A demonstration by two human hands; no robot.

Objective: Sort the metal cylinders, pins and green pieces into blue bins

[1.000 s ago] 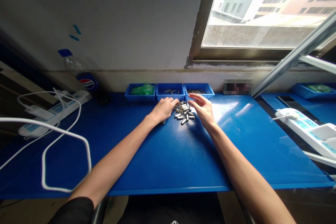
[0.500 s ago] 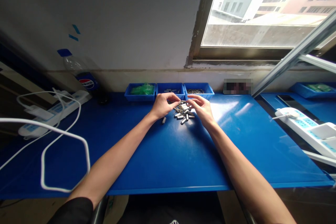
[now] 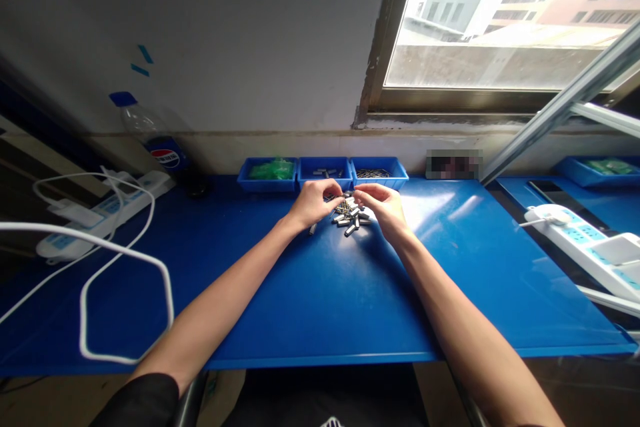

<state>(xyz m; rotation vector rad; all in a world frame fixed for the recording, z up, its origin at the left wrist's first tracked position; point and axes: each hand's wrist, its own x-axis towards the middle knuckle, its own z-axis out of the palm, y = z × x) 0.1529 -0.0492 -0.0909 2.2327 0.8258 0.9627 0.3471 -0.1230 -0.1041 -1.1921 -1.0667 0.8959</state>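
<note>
A small heap of short silver metal parts and thin pins (image 3: 352, 219) lies on the blue table (image 3: 325, 287) in front of three blue bins. My left hand (image 3: 313, 203) hovers at the heap's left edge, fingers pinched on something too small to make out. My right hand (image 3: 383, 207) is at the heap's right edge, thumb and fingers also pinched together near the left fingertips. One loose silver part (image 3: 312, 229) lies just below my left hand.
Three blue bins stand at the wall: green pieces (image 3: 269, 173), silver parts (image 3: 325, 173), thin pins (image 3: 377, 174). A Pepsi bottle (image 3: 155, 140), a power strip (image 3: 100, 213) and a white cable (image 3: 125, 267) are left; another power strip (image 3: 585, 243) is right.
Both hands lifted from resting on the heap and drew their fingertips together above it. A silver part that was under my left hand now lies uncovered on the table.
</note>
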